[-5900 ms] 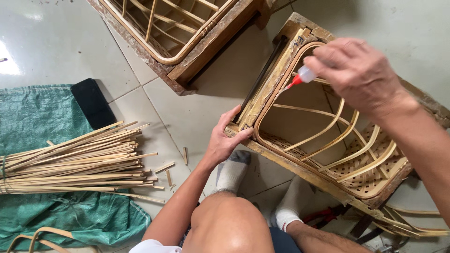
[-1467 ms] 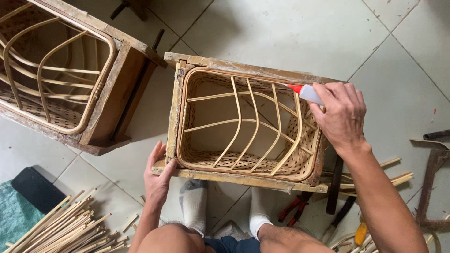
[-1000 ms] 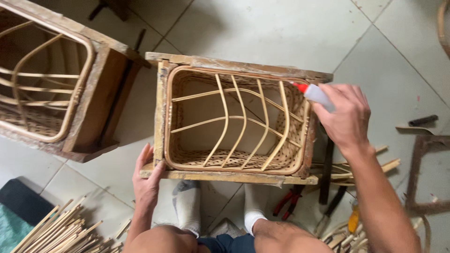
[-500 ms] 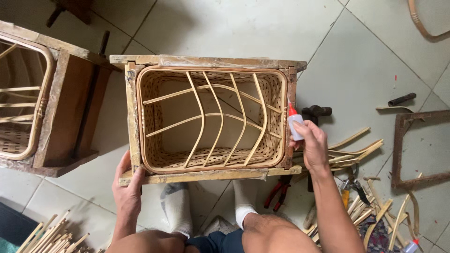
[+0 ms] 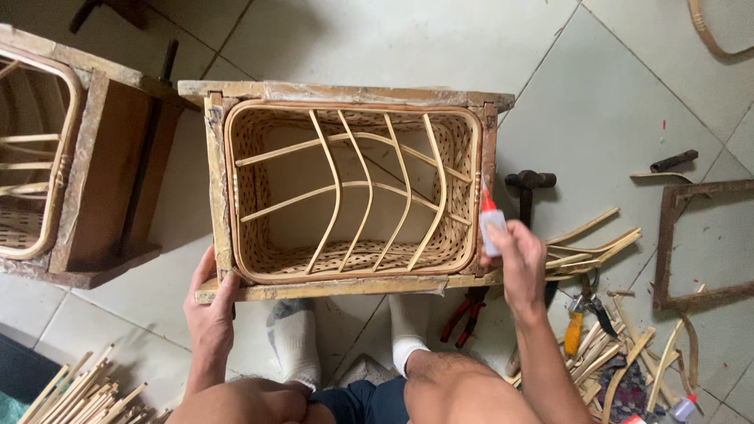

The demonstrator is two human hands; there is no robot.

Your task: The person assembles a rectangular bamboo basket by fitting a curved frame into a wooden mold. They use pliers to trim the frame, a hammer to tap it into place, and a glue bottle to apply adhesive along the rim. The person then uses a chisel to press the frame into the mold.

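Meanwhile, the right hand (image 5: 522, 263) pinches a red-tipped glue bottle (image 5: 491, 225) at the rattan basket's (image 5: 353, 188) right rim; the left hand (image 5: 210, 302) grips the wooden frame's (image 5: 330, 287) near-left corner.

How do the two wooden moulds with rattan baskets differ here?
The middle mould is fully in view; the left mould is cut off by the edge. The left hand grips the middle mould and the right hand holds a glue bottle at its rim; the left mould is untouched. Both are wooden frames holding woven baskets.

arms bare, no sleeves | dark blue shorts (image 5: 369, 396) | white socks (image 5: 294, 345) — grey-soiled toes
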